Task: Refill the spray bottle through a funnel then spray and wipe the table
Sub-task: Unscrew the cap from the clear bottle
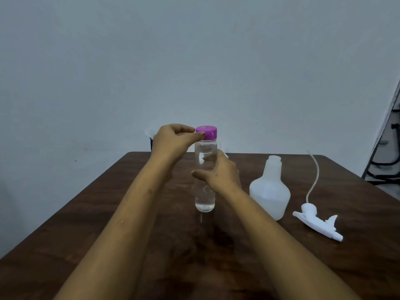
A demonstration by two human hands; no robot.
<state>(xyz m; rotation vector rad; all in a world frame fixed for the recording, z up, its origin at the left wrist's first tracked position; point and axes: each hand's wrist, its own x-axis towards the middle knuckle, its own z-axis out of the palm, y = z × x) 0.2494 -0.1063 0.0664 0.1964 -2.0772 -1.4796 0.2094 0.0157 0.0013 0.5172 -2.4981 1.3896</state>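
Observation:
A clear water bottle [204,198] with a purple cap [207,132] stands upright on the dark wooden table [108,213]. My right hand [220,173] wraps around the bottle's middle. My left hand [173,144] pinches the cap's left side with thumb and fingers. To the right stands the white spray bottle [270,189], its neck open with no head on it. Its white trigger head [318,221] lies on the table further right, with the dip tube [313,176] curving up and away. No funnel or cloth can be made out.
A dark object [151,144] and something white show behind my left hand at the table's far edge. A black metal frame [387,152] stands at the right past the table. A plain grey wall fills the background.

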